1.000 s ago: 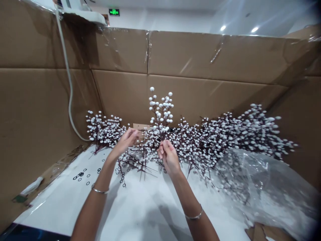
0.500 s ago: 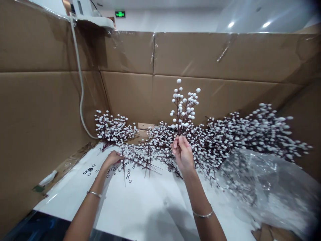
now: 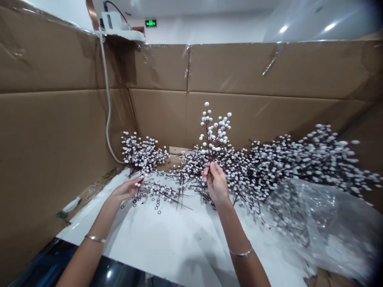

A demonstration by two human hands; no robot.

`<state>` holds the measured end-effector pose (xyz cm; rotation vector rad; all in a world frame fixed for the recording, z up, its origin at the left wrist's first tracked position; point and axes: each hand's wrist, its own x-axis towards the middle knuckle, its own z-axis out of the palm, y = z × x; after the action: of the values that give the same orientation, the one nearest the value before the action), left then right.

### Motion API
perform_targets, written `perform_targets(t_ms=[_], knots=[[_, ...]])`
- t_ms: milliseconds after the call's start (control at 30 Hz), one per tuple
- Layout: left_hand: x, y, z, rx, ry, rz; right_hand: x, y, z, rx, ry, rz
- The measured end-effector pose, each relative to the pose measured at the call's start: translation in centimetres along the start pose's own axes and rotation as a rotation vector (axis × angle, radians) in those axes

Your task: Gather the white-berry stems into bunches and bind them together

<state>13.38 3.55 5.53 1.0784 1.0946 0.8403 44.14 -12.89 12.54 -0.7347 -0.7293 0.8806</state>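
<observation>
My right hand [image 3: 216,181] pinches the stems of upright white berry sprigs [image 3: 214,135], raised in front of the cardboard wall. At the left, my left hand [image 3: 127,188] has its fingers closed on a thin dark stem with white berries [image 3: 138,184]. More berry sprigs [image 3: 167,191] lie on the white sheet just right of that hand. Small black rings [image 3: 158,205] are scattered beneath and beside it. Behind it stands a cluster of berry sprigs [image 3: 142,153].
A large heap of berry sprigs [image 3: 287,159] runs along the back and right. Clear plastic [image 3: 335,223] covers the right side. Cardboard walls [image 3: 233,69] enclose the white sheet [image 3: 155,243]. A white cable [image 3: 108,103] hangs at the left corner.
My left hand has shifted left and its stem no longer hangs down as before. My right hand still holds its sprigs, now slightly lower in view. The whole view has shifted a little.
</observation>
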Motion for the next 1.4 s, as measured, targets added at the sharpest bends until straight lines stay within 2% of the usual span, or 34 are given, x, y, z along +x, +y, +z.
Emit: perform_targets(t_ms=[100, 267, 367, 433, 600, 700, 800, 867, 933, 1000, 1067, 1133, 1233, 1333, 1400], knots=[[-0.3, 0.9, 3.3, -0.186, -0.017, 0.108, -0.2, 0.5, 0.5, -0.021, -0.015, 0.02], [-1.7, 4.0, 11.3, -0.394, -0.068, 0.306, -0.6, 2.6, 1.7, -0.109, -0.077, 0.083], [-2.9, 5.9, 15.7, -0.425, -0.107, 0.446, -0.6, 3.6, 2.1, -0.156, -0.122, 0.093], [-3.4, 6.9, 17.8, -0.423, -0.097, 0.553, -0.5, 3.7, 2.0, -0.183, -0.153, 0.087], [-3.3, 7.7, 20.4, -0.36, -0.033, 0.744, -0.3, 3.1, 1.4, -0.243, -0.146, 0.033], [-3.0, 7.5, 21.5, -0.293, 0.059, 0.852, -0.4, 2.8, 1.3, -0.212, -0.144, 0.07], [-3.1, 7.5, 22.2, -0.244, 0.086, 0.904, -0.3, 2.9, 1.3, -0.166, -0.135, 0.124], [-3.4, 7.8, 21.9, -0.188, 0.075, 0.929, -0.1, 2.9, 1.1, -0.139, -0.11, 0.135], [-3.6, 8.3, 20.6, -0.122, 0.081, 0.962, 0.2, 2.9, 0.7, -0.103, -0.064, 0.13], [-3.5, 8.5, 18.0, -0.019, 0.092, 0.972, 0.6, 2.5, 0.3, -0.055, -0.014, 0.113], [-3.1, 8.1, 14.7, 0.215, 0.048, 0.908, 0.9, 1.8, -0.3, -0.003, 0.025, 0.089], [-2.2, 6.8, 11.2, 0.553, -0.122, 0.746, 1.1, 0.9, -0.8, 0.031, 0.044, 0.058], [-0.3, 3.2, 7.2, 0.832, -0.293, 0.514, 1.1, -0.3, -1.4, 0.044, 0.057, 0.009], [1.7, -0.5, 5.5, 1.006, -0.289, 0.435, 1.1, -1.1, -1.8, 0.062, 0.059, -0.015], [2.7, -2.1, 5.1, 1.195, -0.329, 0.465, 1.0, -1.3, -1.9, 0.074, 0.063, -0.017]])
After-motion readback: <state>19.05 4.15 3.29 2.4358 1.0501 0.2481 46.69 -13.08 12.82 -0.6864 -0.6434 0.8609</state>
